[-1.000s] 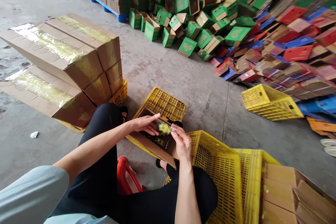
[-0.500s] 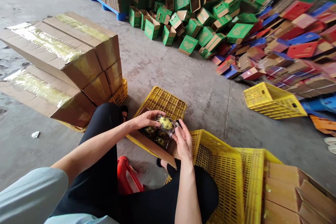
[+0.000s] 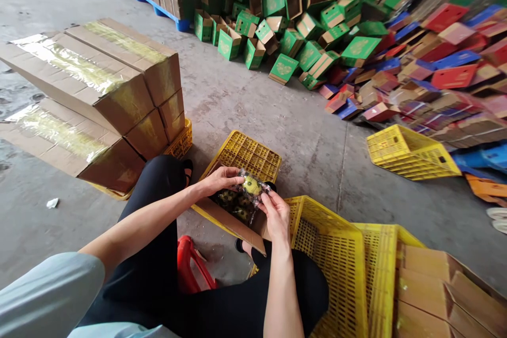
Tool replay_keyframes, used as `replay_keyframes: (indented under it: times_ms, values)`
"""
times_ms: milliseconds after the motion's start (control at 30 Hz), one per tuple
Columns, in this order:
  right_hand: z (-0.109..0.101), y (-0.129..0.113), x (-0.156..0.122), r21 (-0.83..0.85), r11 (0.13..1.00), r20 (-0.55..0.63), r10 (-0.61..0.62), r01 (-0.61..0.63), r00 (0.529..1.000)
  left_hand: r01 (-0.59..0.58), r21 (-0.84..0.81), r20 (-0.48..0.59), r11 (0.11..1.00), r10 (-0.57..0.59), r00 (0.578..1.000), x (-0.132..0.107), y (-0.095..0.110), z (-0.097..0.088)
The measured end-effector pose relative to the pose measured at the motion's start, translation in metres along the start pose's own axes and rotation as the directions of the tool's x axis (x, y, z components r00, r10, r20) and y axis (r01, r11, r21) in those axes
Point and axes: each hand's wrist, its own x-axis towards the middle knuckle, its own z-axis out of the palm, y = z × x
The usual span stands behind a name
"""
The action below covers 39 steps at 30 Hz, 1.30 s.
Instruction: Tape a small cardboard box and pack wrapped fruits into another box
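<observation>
Sat on red stool (image 3: 193,269), knees apart, open cardboard box (image 3: 233,219) propped between them on concrete floor (image 3: 277,116). Held clear plastic packet w/ yellow-green fruit (image 3: 251,186) just above box opening, both hands on it. Left hand (image 3: 219,179) gripped packet's near-left edge, fingers (image 3: 233,171) curled over top. Right hand (image 3: 277,215) pinched packet's right edge, fingers narrow, closed on plastic. More dark-green fruit (image 3: 233,206) seen inside box, below packet; count unclear. Yellow crate (image 3: 247,154) upside down just behind box, touching or nearly so. Second yellow crate (image 3: 336,253) at right knee, more cardboard (image 3: 435,285) beside it. Taped cartons (image 3: 99,90) stacked at left on another yellow crate. Third loose yellow crate (image 3: 412,153) well apart, right. Heap of green boxes (image 3: 293,16) and red/blue boxes (image 3: 435,74) across far floor.
</observation>
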Motion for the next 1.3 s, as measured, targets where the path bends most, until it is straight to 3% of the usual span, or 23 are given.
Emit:
replay_keyframes:
  times_ms: [200,667,1133,1300]
  values:
    - [0.0,0.003,0.002,0.026,1.0,-0.01,-0.005,0.005,1.0,-0.006,-0.012,-0.063,1.0,0.005,0.998,0.003,-0.001,-0.001]
    - [0.002,-0.002,0.001,-0.005,1.0,0.021,-0.008,0.008,1.0,0.008,-0.034,-0.101,0.999,-0.011,0.995,0.003,-0.003,-0.001]
    - [-0.005,-0.002,0.002,-0.062,0.997,-0.007,-0.046,0.046,0.999,-0.025,-0.052,-0.054,0.998,0.023,0.998,0.007,-0.014,0.0]
    - [-0.013,-0.001,0.005,-0.07,0.996,0.003,-0.059,0.06,0.998,-0.016,-0.018,0.041,1.0,0.017,0.999,0.009,-0.015,0.006]
